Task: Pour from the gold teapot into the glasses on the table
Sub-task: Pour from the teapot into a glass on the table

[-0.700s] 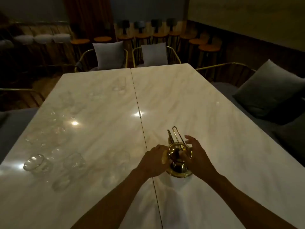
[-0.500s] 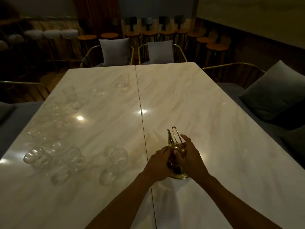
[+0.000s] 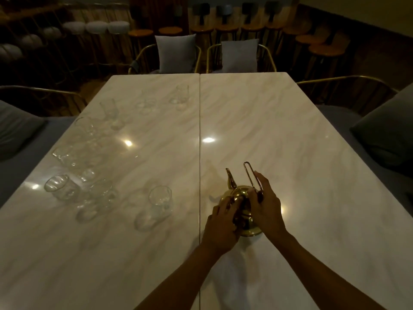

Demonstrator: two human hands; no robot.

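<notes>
The gold teapot (image 3: pixel 238 193) stands on the marble table (image 3: pixel 290 135), just right of the centre seam, with its spout pointing away and its tall loop handle upright. My left hand (image 3: pixel 221 222) curls over the pot's lid and left side. My right hand (image 3: pixel 267 204) grips the base of the handle, with one finger lying up along the loop. Several clear glasses stand on the left half of the table. The nearest glass (image 3: pixel 159 199) is a hand's width left of the pot, another glass (image 3: pixel 58 186) sits near the left edge, and a tall glass (image 3: pixel 182 93) stands far back.
Two chairs with grey cushions (image 3: pixel 175 52) stand at the table's far end, with rows of stools behind them. A dark cushion (image 3: pixel 388 128) lies on the seat to the right and a grey seat (image 3: pixel 15 130) is on the left. Lamp reflections (image 3: pixel 207 139) glare on the tabletop.
My left hand has slid further onto the teapot's lid and my right hand has closed in on the handle base. The pot stays on the table; my view shifted slightly.
</notes>
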